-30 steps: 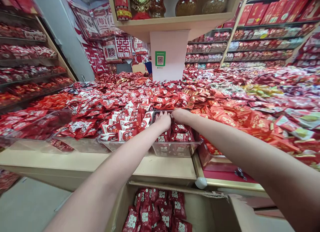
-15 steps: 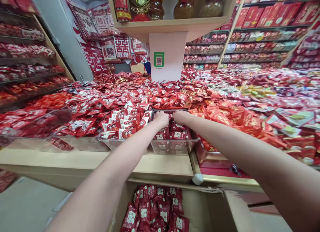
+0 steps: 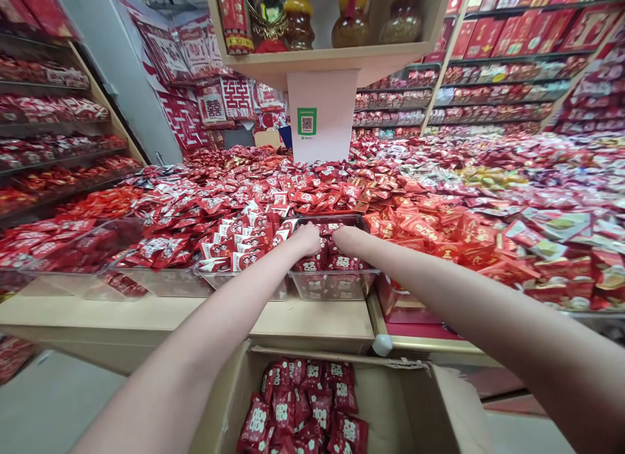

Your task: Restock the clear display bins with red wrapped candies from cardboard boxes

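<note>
Both arms reach forward into a clear plastic bin (image 3: 334, 290) of dark red packets (image 3: 343, 262). My left hand (image 3: 308, 239) is at the bin's left side, its fingers curled down among the packets. At the right side, my right hand (image 3: 346, 239) dips in with its fingertips hidden. Whatever either hand grips cannot be made out. Below, an open cardboard box (image 3: 403, 392) holds several similar dark red packets (image 3: 283, 408) with white characters.
Bins of red and white packets (image 3: 244, 239) adjoin on the left, and orange-red packets (image 3: 434, 226) on the right. A white post (image 3: 327, 128) with a green code sign stands behind, under a wooden shelf (image 3: 327, 56).
My hands have shifted slightly lower in the picture, toward the near part of the bin, and my right hand has sunk deeper among the packets. The view has shifted slightly.
</note>
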Tool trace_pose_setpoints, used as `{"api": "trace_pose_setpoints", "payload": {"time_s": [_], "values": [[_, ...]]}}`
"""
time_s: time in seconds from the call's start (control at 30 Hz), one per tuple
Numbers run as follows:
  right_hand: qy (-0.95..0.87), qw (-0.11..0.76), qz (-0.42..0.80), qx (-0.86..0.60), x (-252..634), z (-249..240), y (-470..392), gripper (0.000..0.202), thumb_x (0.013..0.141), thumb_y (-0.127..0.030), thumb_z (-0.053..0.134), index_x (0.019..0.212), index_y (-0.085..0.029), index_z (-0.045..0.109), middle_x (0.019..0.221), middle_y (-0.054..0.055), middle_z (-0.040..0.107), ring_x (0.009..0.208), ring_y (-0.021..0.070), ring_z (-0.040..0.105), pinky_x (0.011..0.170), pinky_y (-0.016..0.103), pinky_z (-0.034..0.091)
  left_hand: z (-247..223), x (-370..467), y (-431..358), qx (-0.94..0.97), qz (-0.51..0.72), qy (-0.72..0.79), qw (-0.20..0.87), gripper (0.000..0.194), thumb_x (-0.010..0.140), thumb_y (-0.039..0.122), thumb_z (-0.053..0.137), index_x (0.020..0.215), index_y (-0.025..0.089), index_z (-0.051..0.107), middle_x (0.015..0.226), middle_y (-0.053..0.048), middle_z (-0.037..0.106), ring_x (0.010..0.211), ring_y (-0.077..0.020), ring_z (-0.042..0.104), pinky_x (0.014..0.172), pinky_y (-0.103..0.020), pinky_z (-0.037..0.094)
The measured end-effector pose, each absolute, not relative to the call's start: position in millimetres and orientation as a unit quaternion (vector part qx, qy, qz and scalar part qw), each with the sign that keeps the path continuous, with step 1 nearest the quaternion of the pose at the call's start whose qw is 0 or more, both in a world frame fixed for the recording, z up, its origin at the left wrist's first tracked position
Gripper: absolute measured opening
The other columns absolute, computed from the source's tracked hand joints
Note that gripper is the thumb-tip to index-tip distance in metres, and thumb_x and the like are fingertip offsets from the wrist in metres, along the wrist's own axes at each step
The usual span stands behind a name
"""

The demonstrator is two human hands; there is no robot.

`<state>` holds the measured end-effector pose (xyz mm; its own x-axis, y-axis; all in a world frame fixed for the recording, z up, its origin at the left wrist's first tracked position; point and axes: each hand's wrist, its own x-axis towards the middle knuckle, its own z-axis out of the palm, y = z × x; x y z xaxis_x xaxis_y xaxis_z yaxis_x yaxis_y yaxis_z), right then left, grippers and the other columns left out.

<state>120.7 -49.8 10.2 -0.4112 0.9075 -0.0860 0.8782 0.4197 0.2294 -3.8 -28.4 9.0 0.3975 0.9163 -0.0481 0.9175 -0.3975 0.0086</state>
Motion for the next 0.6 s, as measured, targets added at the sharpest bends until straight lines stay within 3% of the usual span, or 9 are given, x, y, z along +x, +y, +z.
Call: {"api": "trace_pose_setpoints", "payload": {"time_s": [0.23, 0.37, 0.47, 0.53, 0.6], "values": [[0.82, 0.029, 0.063, 0.567, 124, 27, -64, 0.025, 0.08, -0.019, 0.044, 0.095, -0.012, 0.063, 0.095, 0.014, 0.065, 0.091, 0.0235, 0.06, 0.074, 0.029, 0.046, 28, -8, -38, 0.857, 0.057, 0.512, 0.03, 0.031, 0.079, 0.015, 0.049, 0.11, 0.012, 0.053, 0.122, -0.013, 0.049, 0.11, -0.0221, 0.048, 0.094, -0.034, 0.037], [0.831, -0.085, 0.025, 0.549, 134, 44, -142, 0.026, 0.082, -0.028, 0.042, 0.092, -0.015, 0.062, 0.092, 0.012, 0.064, 0.087, 0.0226, 0.059, 0.074, 0.03, 0.044, 32, -35, -106, 0.875, 0.167, 0.453, 0.032, 0.037, 0.085, 0.018, 0.036, 0.121, 0.019, 0.046, 0.126, -0.004, 0.048, 0.117, -0.0148, 0.041, 0.1, -0.026, 0.03], [0.83, -0.167, -0.223, 0.483, 138, 2, -230, 0.023, 0.082, -0.027, 0.041, 0.085, -0.02, 0.063, 0.082, 0.005, 0.065, 0.076, 0.0159, 0.059, 0.071, 0.025, 0.044, -7, -70, -185, 0.866, 0.274, 0.382, 0.171, 0.032, 0.085, 0.025, 0.037, 0.11, 0.025, 0.056, 0.105, -0.003, 0.062, 0.101, -0.0159, 0.054, 0.091, -0.028, 0.04], [0.761, -0.142, -0.384, 0.504, 135, -53, -278, 0.022, 0.076, -0.029, 0.049, 0.091, -0.022, 0.064, 0.085, 0.004, 0.065, 0.078, 0.0174, 0.059, 0.071, 0.026, 0.045, -52, -92, -235, 0.85, 0.184, 0.405, 0.281, 0.031, 0.084, 0.028, 0.039, 0.109, 0.029, 0.057, 0.102, -0.002, 0.064, 0.096, -0.0164, 0.056, 0.09, -0.029, 0.042], [0.711, -0.112, -0.434, 0.542, 126, -114, -310, 0.053, 0.058, -0.026, 0.065, 0.111, -0.022, 0.056, 0.107, 0.007, 0.058, 0.098, 0.0228, 0.054, 0.084, 0.029, 0.04, -100, -108, -275, 0.812, 0.088, 0.459, 0.351, 0.039, 0.081, 0.032, 0.044, 0.119, 0.03, 0.05, 0.123, -0.002, 0.053, 0.114, -0.0202, 0.046, 0.1, -0.035, 0.033]]}}
